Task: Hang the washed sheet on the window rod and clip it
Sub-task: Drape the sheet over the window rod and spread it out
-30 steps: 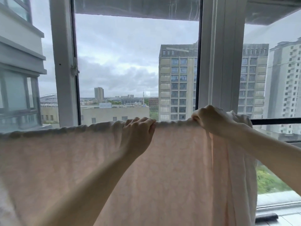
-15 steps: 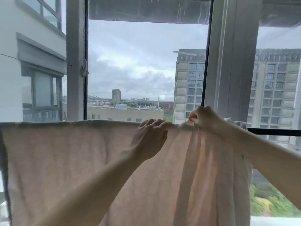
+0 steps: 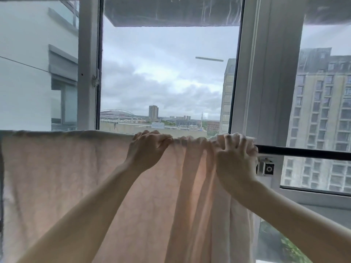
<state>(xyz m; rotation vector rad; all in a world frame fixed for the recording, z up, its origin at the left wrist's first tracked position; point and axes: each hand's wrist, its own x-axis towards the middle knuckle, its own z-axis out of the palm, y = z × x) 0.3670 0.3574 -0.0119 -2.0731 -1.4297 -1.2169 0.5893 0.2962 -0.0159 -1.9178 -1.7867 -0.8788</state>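
Beyond the open window (image 3: 167,76) I see grey sky and apartment blocks, and across its lower part runs the dark rod (image 3: 303,153) with the pale pink sheet (image 3: 62,177) draped over it. My left hand (image 3: 147,149) curls over the top fold, pinning the flat part in place. My right hand (image 3: 235,154) clutches the bunched end, probably to draw it along the bare rod; no clips show.
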